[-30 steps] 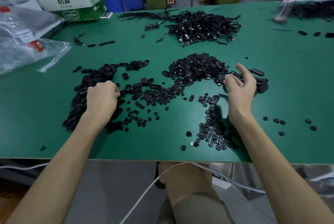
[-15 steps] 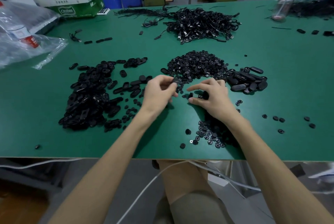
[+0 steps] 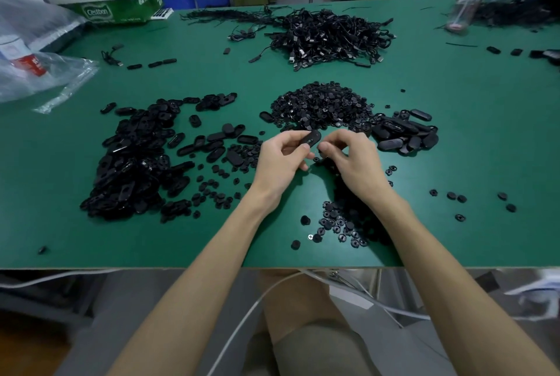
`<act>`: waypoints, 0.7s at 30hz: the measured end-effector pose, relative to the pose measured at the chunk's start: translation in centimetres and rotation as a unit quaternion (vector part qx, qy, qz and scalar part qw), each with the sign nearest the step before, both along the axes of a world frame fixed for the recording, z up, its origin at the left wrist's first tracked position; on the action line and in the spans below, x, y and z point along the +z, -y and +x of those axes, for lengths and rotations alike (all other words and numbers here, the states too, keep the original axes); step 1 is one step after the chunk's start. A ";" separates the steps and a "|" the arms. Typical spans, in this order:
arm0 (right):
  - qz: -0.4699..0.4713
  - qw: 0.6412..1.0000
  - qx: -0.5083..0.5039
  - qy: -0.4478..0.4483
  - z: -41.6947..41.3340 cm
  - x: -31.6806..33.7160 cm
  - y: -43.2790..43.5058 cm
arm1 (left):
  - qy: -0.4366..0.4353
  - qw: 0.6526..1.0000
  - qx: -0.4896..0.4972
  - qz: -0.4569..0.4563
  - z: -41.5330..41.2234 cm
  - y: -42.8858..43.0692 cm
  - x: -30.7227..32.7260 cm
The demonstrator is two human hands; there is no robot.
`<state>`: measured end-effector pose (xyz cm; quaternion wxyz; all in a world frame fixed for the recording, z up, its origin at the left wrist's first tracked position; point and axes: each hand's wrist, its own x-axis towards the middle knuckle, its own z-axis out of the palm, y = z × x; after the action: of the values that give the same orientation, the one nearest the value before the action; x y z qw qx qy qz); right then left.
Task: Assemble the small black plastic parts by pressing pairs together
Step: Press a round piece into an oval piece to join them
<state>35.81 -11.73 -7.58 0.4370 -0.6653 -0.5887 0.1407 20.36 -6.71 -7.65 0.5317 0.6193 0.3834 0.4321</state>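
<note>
- Left fingers [image 3: 298,136]: the thumb and forefinger of the left hand [image 3: 280,163] pinch one small black oval plastic shell [image 3: 309,138] by its left end. Its right end projects free.
- Right fingers [image 3: 328,148]: the right hand [image 3: 353,161] is curled, thumb and forefinger tips closed together just beside that free end. We cannot tell whether a small mating piece sits between them.
- Location: the shell is held above the green table [image 3: 472,139], near the middle, between the two hands.
- Handling: we judge the shell light, rigid and smooth, so liable to slip or skew under pressure. We recommend gripping it across the long edges, leaving the flat face free, and pressing square.
- Count in hand: one shell, as far as we can see.
- Count on the table, outward:
  - one near scatter of small black round studs [image 3: 342,224]
  - one far mound of tiny black round pieces [image 3: 321,105]
  - one small right heap of oval parts [image 3: 406,133]
  - one large left heap of oval shells [image 3: 130,163]
  - each heap holds too many to count
- Far right: six loose round studs [image 3: 451,195] lie well apart.
- Far side: one tangled heap of black cables [image 3: 327,36].
</note>
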 end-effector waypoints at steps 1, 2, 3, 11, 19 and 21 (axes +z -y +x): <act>0.014 1.000 0.000 -0.013 0.0 0.0 0.1 | 0.000 1.000 0.000 0.001 0.0 0.0 -0.1; 0.023 0.999 -0.001 -0.025 -0.1 0.1 0.1 | 0.002 1.000 -0.001 0.001 0.0 -0.1 -0.3; 0.027 0.999 -0.001 -0.034 -0.1 0.1 0.1 | 0.004 1.000 -0.001 0.001 0.0 -0.1 -0.3; 0.034 0.997 -0.005 -0.070 0.1 0.3 0.3 | 0.004 1.000 -0.001 0.005 0.1 0.2 -0.3; 0.043 0.995 -0.012 -0.091 0.1 0.3 0.3 | 0.010 1.000 0.021 -0.004 0.1 -0.1 -0.4; 0.044 0.994 -0.008 -0.096 0.2 0.3 0.3 | 0.015 1.000 0.022 -0.012 0.1 -0.1 -0.5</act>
<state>35.97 -12.05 -7.25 0.5216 -0.6335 -0.5442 0.1745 20.41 -6.63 -8.11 0.5351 0.5977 0.3943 0.4482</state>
